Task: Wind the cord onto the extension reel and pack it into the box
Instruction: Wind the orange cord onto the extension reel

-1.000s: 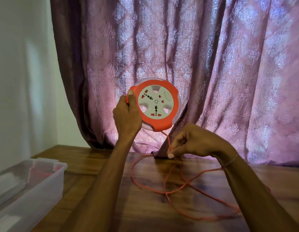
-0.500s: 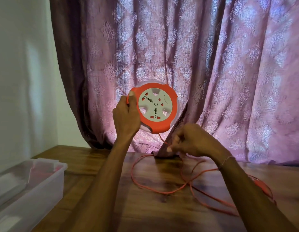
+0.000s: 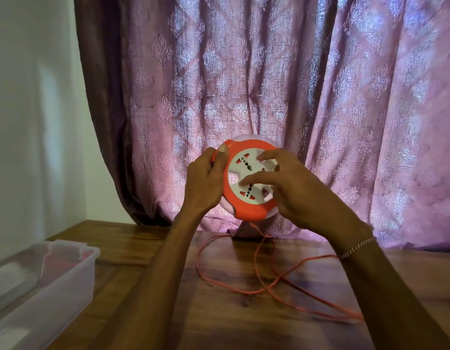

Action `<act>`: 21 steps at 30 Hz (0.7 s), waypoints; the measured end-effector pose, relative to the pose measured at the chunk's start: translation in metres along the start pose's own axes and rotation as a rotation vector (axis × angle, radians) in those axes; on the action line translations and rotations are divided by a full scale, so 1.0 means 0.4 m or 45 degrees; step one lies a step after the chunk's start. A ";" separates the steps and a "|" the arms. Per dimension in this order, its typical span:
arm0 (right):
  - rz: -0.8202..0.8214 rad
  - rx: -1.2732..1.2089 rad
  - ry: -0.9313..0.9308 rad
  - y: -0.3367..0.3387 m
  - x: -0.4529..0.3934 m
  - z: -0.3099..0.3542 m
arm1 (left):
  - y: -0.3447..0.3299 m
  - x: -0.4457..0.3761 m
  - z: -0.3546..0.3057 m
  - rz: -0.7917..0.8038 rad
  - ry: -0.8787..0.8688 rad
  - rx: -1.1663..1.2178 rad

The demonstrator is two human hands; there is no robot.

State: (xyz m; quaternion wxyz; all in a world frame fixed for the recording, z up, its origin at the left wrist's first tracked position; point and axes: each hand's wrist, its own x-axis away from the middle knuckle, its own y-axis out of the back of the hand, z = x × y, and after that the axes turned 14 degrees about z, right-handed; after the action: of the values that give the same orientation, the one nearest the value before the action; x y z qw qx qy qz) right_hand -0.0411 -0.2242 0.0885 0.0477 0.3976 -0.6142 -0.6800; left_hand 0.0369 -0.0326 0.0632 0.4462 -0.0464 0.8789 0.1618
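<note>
The round extension reel [image 3: 247, 211] has an orange rim and a white socket face, and is held upright above the table in front of the curtain. My left hand [image 3: 205, 184] grips its left edge, thumb on the orange rim. My right hand [image 3: 294, 192] lies over the white face, with spread fingertips touching it. The thin orange cord [image 3: 254, 263] drops from the reel's bottom and lies in loose loops on the wooden table [image 3: 218, 324], running off to the right. A clear plastic box [image 3: 57, 284] stands at the table's left edge.
A purple patterned curtain [image 3: 269, 72] hangs close behind the reel and rests on the table's far edge. A white wall [image 3: 29, 109] is at the left. Something red and white lies inside the box, blurred.
My right hand has let go of the cord below the reel and risen onto the white socket face. The cord loops have shifted on the table. The left hand's grip is the same.
</note>
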 end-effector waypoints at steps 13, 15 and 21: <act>-0.471 0.105 -0.375 -0.058 -0.014 0.044 | -0.014 0.010 -0.029 -0.034 -0.015 -0.023; -0.593 0.088 -0.468 -0.063 -0.023 0.050 | -0.014 0.010 -0.030 -0.042 -0.013 -0.040; -0.628 0.129 -0.397 -0.041 -0.015 0.054 | -0.015 0.010 -0.028 -0.009 0.007 -0.025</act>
State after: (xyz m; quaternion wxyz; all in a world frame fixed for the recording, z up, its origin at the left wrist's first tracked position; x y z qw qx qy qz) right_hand -0.0429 -0.1996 0.0754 -0.2339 0.4274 -0.5321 -0.6924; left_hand 0.0273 -0.0415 0.0647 0.4440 -0.0544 0.8783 0.1686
